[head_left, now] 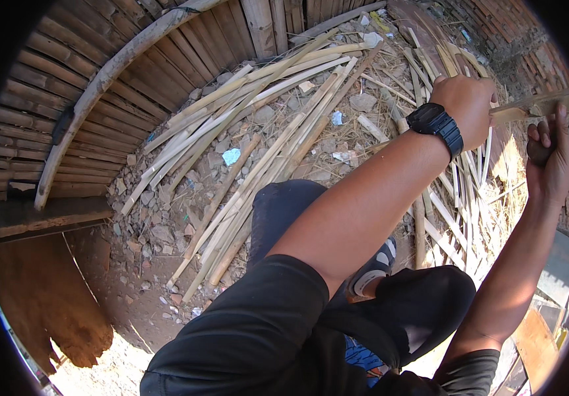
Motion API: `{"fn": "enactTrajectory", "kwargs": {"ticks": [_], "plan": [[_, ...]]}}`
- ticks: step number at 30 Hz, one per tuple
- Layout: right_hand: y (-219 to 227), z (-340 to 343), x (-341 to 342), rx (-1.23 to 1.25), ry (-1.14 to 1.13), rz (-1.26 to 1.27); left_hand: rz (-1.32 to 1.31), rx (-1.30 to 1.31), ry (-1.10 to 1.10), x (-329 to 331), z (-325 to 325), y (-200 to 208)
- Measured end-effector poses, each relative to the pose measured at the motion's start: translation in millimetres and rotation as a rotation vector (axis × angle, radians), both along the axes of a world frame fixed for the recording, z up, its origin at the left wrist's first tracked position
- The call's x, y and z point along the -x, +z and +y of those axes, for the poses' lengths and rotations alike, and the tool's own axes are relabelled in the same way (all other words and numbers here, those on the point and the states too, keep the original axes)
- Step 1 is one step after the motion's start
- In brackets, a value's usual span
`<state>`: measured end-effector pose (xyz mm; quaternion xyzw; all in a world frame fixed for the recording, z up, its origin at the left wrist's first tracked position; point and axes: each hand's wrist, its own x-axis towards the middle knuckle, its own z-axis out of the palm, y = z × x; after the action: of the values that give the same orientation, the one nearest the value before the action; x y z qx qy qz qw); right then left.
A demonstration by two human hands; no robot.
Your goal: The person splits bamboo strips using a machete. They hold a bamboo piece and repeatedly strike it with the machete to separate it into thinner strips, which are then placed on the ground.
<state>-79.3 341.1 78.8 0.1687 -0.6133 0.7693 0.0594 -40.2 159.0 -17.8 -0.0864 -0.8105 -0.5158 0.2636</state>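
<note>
My left hand [464,104], with a black watch [435,127] on its wrist, reaches across to the upper right, closed around the near end of a long flat pale-brown strip [528,107]. Whether this strip is a bamboo slat or a blade, I cannot tell. Lower and farther right is my right hand [548,155]. One of its digits points up against the strip and the other fingers are curled in just beneath it. Split bamboo strips [459,198] lie on the ground below both hands.
More long bamboo strips [278,158] lie in bundles over rubble and scraps. A slatted bamboo wall [159,66] with a curved pole [93,92] bounds the far left. At the upper right stands a brick wall [495,33]. Boards [536,343] lean at the lower right.
</note>
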Motion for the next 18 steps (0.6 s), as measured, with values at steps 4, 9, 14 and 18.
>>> {"fn": "enactTrajectory", "kwargs": {"ticks": [4, 9, 14, 18], "plan": [[0.9, -12.2, 10.0, -0.041, 0.04, 0.015, -0.049, -0.012, 0.005, -1.9, -9.6, 3.5], [8.8, -27.9, 8.5, -0.116, -0.053, 0.026, 0.041, 0.047, 0.028, -11.2, -27.2, 13.1], [4.1, -18.3, 10.9, -0.133, -0.005, -0.061, 0.33, -0.105, 0.159, -28.9, -54.0, 40.0], [1.0, -14.0, -2.2, -0.051, 0.045, -0.066, 0.455, -0.154, -0.005, -46.2, -55.4, 110.2]]}}
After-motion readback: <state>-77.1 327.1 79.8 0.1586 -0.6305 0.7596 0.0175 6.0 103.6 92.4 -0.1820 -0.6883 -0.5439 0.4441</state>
